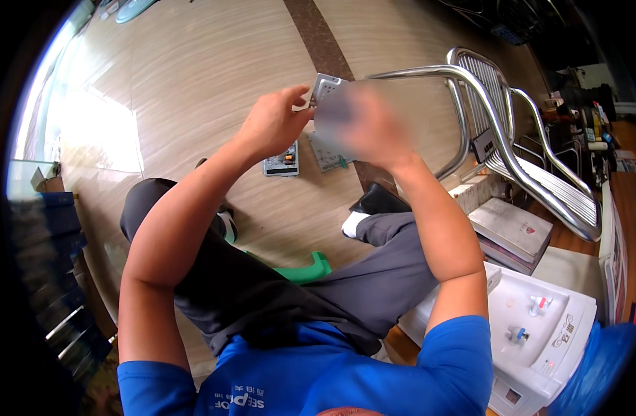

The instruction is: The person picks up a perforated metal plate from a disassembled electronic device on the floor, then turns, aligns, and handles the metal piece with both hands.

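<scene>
A silver metal cover with small holes is raised above the floor in front of me. The bent thumb and fingers of my left hand are closed at its left edge. My right hand is beside it on the right, but a blur hides its fingers and most of what lies between the hands. Below my left hand, an open metal case with a circuit board rests on the floor. To its right lies a flat grey metal piece, partly covered by the blur, with a small green item at its edge.
I sit low on a green stool, knees apart. A chrome-framed chair stands at the right. Nearer are stacked books and a white water dispenser. Dark blue boxes line the left side. A black shoe rests near the floor pieces.
</scene>
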The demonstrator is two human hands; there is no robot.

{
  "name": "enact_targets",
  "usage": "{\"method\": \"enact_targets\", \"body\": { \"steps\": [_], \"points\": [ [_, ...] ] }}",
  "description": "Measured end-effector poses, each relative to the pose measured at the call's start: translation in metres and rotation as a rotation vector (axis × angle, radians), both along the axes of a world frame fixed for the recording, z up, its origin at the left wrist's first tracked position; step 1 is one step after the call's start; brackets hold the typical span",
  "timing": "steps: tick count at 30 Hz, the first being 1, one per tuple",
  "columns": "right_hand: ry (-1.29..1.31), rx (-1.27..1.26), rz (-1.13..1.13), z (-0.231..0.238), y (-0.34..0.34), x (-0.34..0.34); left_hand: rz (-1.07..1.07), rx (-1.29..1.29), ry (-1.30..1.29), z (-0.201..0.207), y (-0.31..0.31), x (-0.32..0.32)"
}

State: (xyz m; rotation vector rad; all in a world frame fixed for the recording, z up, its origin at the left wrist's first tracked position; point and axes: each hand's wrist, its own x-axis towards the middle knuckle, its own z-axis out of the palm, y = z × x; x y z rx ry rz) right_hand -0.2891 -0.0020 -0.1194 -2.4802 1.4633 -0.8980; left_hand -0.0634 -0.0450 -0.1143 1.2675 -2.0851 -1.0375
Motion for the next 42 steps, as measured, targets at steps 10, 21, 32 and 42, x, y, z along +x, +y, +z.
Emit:
{"method": "enact_targets", "body": {
  "steps": [10,21,32,42],
  "points": [
    [0.105,0.156,-0.192,0.018,0.013,0.013,0.031,0.164,0.121,0.004,0.000,0.000],
    [0.106,0.142,-0.167,0.015,0.014,0.009,0.040,0.147,0.175,0.012,-0.001,-0.003],
    [0.080,0.148,-0.167,0.027,0.012,0.007,0.043,0.229,0.223,0.008,-0.007,0.000],
    [0.033,0.097,-0.252,0.031,0.011,-0.006,0.105,0.490,0.394,0.013,-0.009,0.000]
  ]
}}
